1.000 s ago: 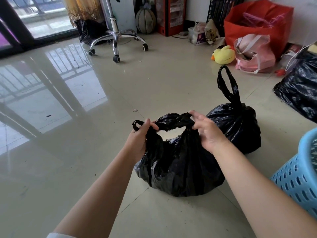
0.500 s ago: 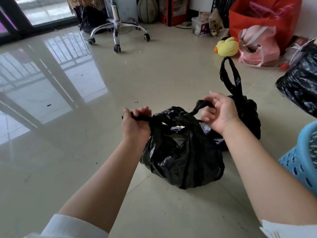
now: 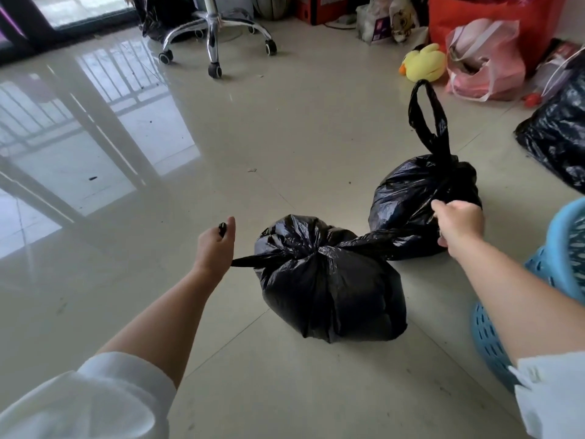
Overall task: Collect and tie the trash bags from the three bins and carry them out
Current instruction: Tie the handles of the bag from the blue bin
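A full black trash bag (image 3: pixel 329 286) sits on the tiled floor in front of me, its mouth cinched into a knot on top. My left hand (image 3: pixel 215 245) grips the bag's left handle strip, pulled taut to the left. My right hand (image 3: pixel 459 224) grips the right handle strip, stretched out to the right. Behind it stands a second black trash bag (image 3: pixel 418 198), tied, with its handle loop sticking upright. A third black bag (image 3: pixel 557 141) lies at the right edge, partly out of frame.
A light blue perforated bin (image 3: pixel 566 258) lies by my right arm. Further back are a yellow plush duck (image 3: pixel 422 63), a pink plastic bag (image 3: pixel 484 61), a red bag (image 3: pixel 493 23) and an office chair base (image 3: pixel 215 33). The glossy floor stretches to the left.
Both hands have pulled apart, left going left and right going right, drawing the handles tight. The bag's open mouth has closed into a knot.
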